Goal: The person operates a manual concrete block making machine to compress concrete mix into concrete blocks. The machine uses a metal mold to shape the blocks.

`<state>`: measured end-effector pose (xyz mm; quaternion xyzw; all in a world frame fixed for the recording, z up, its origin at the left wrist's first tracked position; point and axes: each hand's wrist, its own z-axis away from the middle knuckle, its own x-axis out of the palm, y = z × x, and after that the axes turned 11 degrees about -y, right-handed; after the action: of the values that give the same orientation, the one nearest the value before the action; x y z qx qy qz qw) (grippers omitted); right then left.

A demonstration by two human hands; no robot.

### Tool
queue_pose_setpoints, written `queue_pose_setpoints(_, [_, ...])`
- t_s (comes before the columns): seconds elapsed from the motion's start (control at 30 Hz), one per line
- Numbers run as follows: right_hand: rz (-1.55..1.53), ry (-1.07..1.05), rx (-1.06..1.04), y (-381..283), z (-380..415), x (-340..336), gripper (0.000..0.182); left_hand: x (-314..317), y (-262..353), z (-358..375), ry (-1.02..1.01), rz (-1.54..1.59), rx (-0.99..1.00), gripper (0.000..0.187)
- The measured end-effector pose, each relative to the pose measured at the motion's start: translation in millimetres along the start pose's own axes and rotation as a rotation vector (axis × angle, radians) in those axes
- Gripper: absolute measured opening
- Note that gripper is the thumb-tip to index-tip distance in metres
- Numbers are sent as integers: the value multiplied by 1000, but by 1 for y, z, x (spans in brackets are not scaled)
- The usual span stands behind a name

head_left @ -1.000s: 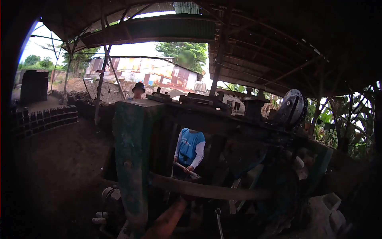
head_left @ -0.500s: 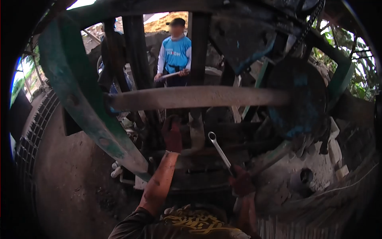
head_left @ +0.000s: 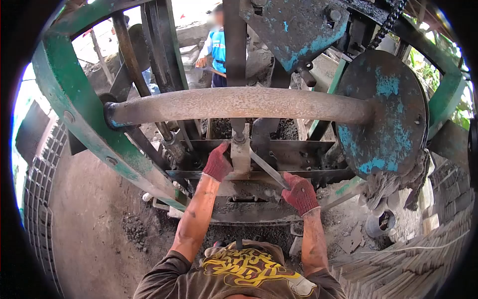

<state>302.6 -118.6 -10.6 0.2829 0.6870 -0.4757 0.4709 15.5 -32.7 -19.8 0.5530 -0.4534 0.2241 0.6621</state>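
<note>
**Gloved hands at the press frame, wrench in the right**

Both hands wear red knit gloves and work in the middle of the frame, under a thick rusty horizontal shaft point(head_left: 239, 104) that spans the machine. The left hand point(head_left: 217, 163) is curled against an upright metal post point(head_left: 241, 152) at the centre, its fingers closed on the post's left side. The right hand point(head_left: 300, 192), lower and to the right, is clenched around the handle of a wrench point(head_left: 266, 168); the tool slants up and left from the fist, its far end reaching the foot of the post, where the head is hidden.

Behind the hands lies a dark steel frame point(head_left: 298, 149) with soil packed in it. A round disc point(head_left: 386, 114) with flaking blue paint fills the right, on the shaft's end. A curved green beam point(head_left: 74, 109) sweeps down the left. At top centre a person in a blue shirt point(head_left: 217, 47) stands beyond the machine. Stacked tiles point(head_left: 408, 269) sit at lower right.
</note>
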Motion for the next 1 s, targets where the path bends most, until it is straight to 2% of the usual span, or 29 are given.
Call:
queue_pose_setpoints(0.1, [43, 23, -65, 0, -3, -7, 48, -36, -6, -11, -102, -135, 88, 36])
queue_pose_setpoints(0.23, [-26, -112, -48, 14, 1, 4, 44, -8, -3, -2, -106, -5, 94, 36])
queue_pose_setpoints(0.3, [-146, -143, -214, 38, 0, 23, 41, 13, 6, 16, -82, -1781, 116, 31])
queue_pose_setpoints(0.33, [-511, -501, 10, 16, -9, -8, 40, -96, -24, -34, -198, -1149, 358, 26])
queue_pose_setpoints(0.37, [-504, -503, -4, 28, -13, 5, 40, -84, -20, -29, -190, -1152, 372, 26])
queue_pose_setpoints(0.43, [-868, -549, 39, 65, -20, 42, 38, -30, -11, -13, -88, -672, 36, 25])
queue_pose_setpoints(0.47, [-949, -565, -6, 63, -22, 36, 34, -19, -10, -11, -10, -694, 34, 27])
queue_pose_setpoints(0.5, [-936, -578, -16, 62, -22, 30, 34, -30, -9, -15, -2, -688, 51, 27])
queue_pose_setpoints(0.57, [-1384, -721, 126, 49, -19, 9, 32, -60, -10, -27, 40, -308, 32, 26])
queue_pose_setpoints(0.6, [-1326, -695, 78, 51, -21, 13, 33, -67, -14, -36, -26, 12, -58, 34])
queue_pose_setpoints(0.63, [-1317, -708, 76, 51, -23, 12, 33, -61, -13, -30, -22, 19, -46, 34])
queue_pose_setpoints(0.7, [-1383, -734, 103, 52, -21, 11, 34, -32, -10, -8, -10, -1500, 311, 36])
queue_pose_setpoints(0.77, [-1444, -789, 66, 47, -19, 9, 34, -13, -6, 1, 30, -1594, 296, 38])
queue_pose_setpoints(0.83, [-1374, -751, 174, 26, -14, 12, 27, -7, -3, 4, 13, -1636, 416, 39])
queue_pose_setpoints(0.9, [-1303, -691, 220, 15, -9, 26, 25, -24, -6, 0, -14, -1608, 406, 39])
queue_pose_setpoints(0.97, [-733, -413, -73, 33, -8, 69, 26, -49, -13, -16, -38, -1578, 395, 39])
queue_pose_setpoints(1.0, [-569, -378, 6, 22, -7, 62, 32, -66, -19, -26, -56, -1183, 352, 43])
